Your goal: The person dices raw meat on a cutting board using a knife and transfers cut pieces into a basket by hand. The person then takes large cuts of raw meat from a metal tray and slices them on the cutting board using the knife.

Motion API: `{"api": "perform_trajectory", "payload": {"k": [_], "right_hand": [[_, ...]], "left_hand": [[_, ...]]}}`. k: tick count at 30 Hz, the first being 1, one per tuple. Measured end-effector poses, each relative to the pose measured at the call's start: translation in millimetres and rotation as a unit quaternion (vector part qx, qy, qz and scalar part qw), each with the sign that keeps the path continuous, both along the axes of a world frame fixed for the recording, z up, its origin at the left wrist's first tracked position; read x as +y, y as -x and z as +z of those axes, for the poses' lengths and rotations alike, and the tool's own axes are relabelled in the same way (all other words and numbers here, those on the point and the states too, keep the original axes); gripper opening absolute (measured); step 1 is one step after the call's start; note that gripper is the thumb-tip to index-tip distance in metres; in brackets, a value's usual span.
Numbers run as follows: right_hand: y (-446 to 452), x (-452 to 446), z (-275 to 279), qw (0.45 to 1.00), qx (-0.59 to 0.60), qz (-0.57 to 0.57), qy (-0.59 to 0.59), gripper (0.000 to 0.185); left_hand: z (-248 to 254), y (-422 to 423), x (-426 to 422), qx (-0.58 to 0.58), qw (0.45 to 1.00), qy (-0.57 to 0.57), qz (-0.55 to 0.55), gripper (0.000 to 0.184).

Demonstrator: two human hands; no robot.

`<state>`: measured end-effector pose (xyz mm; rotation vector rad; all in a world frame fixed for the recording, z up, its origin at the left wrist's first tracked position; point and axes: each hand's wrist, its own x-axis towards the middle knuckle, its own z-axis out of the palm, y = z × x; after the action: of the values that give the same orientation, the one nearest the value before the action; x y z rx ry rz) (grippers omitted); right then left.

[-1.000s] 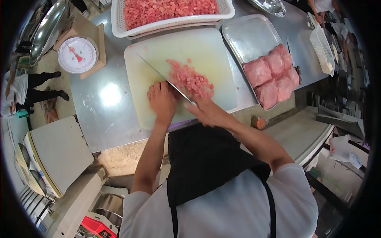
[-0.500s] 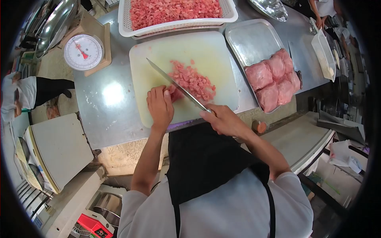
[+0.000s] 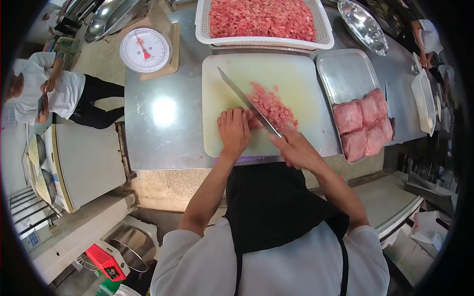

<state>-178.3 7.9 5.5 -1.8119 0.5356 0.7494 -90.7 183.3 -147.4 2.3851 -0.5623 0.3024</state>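
Note:
A kitchen knife [image 3: 243, 97] lies slantwise across the cutting board [image 3: 217, 74], its tip pointing to the far left. My right hand [image 3: 297, 149] grips its handle at the near end. The blade runs between my left hand [image 3: 234, 129] and a heap of diced pink meat [image 3: 277, 108]. Curled fingers of my left hand press on a piece of raw meat [image 3: 254, 121] right beside the blade; the hand partly hides that piece. Several thick slabs of raw meat [image 3: 363, 122] sit in a metal tray [image 3: 344, 64] right of the board.
Beyond the board stands a white plastic basket [image 3: 326, 38] full of diced meat. A dial scale [image 3: 146, 50] is at the far left, and a shiny metal bowl [image 3: 364, 27] at the far right. Another person [image 3: 74, 89] stands past the table's left end.
The camera has turned, so the whole scene sits farther right in view. Relative to the board, the knife and both hands keep nearly the same places, still at the meat.

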Motion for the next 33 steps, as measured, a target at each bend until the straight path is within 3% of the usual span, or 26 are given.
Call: {"api": "perform_trajectory", "payload": {"k": [6,10,16,19,27,31,33], "right_hand": [[6.3,15.9,-23.3,0.996,-0.079,-0.004,-0.049,0.049],[-24.9,14.8,-50.3,0.998,-0.051,-0.012,-0.037,0.051],[17.9,-6.7,-15.6,0.999,0.003,-0.034,-0.032,0.041],[33.3,-9.4,-4.4,1.0,-0.004,-0.002,-0.008,0.054],[-17.2,15.1,-50.3,0.994,-0.098,0.006,-0.038,0.051],[0.0,2.7,-11.4,0.998,-0.042,0.006,-0.042,0.049],[15.2,3.5,-17.1,0.998,-0.048,0.018,-0.036,0.05]], "left_hand": [[5.1,1.4,-3.8,-0.005,0.996,-0.093,-0.013,0.012],[-1.5,0.9,3.1,-0.014,0.998,-0.053,-0.043,0.014],[11.1,10.5,15.5,0.04,0.999,-0.013,-0.013,0.013],[9.6,7.4,11.9,0.054,0.998,-0.038,-0.017,0.012],[3.3,6.5,11.7,-0.003,0.997,-0.053,-0.051,0.016],[2.2,3.0,15.6,0.025,0.999,0.004,-0.044,0.017],[4.5,7.0,17.1,0.036,0.999,-0.007,-0.03,0.014]]}}
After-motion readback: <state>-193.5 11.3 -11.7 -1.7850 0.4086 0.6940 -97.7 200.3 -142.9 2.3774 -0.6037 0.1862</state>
